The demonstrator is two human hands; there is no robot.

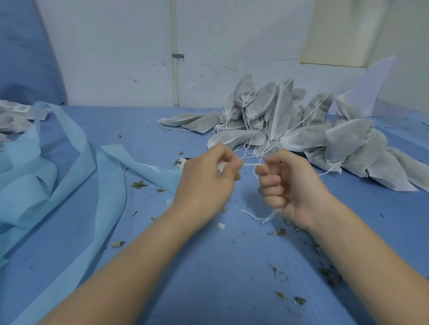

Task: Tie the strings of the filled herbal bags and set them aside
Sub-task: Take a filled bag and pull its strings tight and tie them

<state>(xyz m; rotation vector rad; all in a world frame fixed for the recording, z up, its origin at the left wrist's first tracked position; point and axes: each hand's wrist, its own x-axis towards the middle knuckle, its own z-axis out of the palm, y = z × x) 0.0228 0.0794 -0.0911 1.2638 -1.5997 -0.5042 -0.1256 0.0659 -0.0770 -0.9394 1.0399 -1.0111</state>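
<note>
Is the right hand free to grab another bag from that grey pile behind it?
Probably not yet. The right hand is curled round the white string that the left hand also grips. The pile of grey bags lies just beyond, with nothing between.

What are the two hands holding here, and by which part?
Both hands grip one thin white drawstring pulled taut between them. The left hand also holds a bit of white bag fabric; the right hand holds the string's free end, whose tails hang below its fist.
</note>
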